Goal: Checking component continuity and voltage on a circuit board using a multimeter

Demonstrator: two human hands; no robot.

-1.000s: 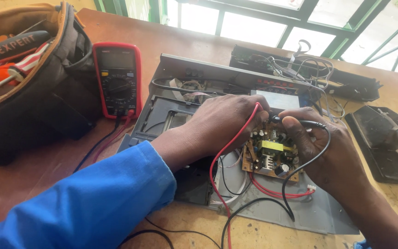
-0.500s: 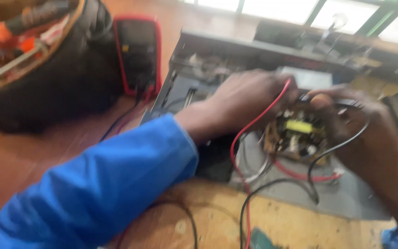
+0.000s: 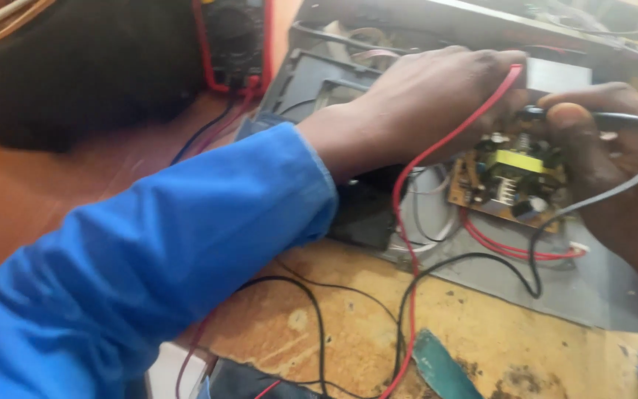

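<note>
The right hand (image 3: 614, 155) is closed around a black probe (image 3: 614, 118), pinched between thumb and fingers. The probe tip points left, just above the board (image 3: 507, 181). The left hand (image 3: 437, 100) curls over the top left of the board with a red wire (image 3: 437, 151) running out from under its fingers. The fingers are bent, but I cannot tell if they grip a second probe, because the hand hides it.

The board is one small brown square with a yellow block in its middle and dark parts around that. It lies on a grey sheet (image 3: 592, 288). One black wire (image 3: 555, 222) goes from the probe down past the right of the board. Thin red wires (image 3: 511, 247) loop just below the board.

Left of the board is one blue sleeve (image 3: 156, 266) on the left arm. Far to the upper left of the board stands one meter (image 3: 234, 44) with a red edge, beside a dark bag (image 3: 75, 66). Below the board is the yellow-brown table (image 3: 481, 332), with one green strip (image 3: 444, 369) lying on it.
</note>
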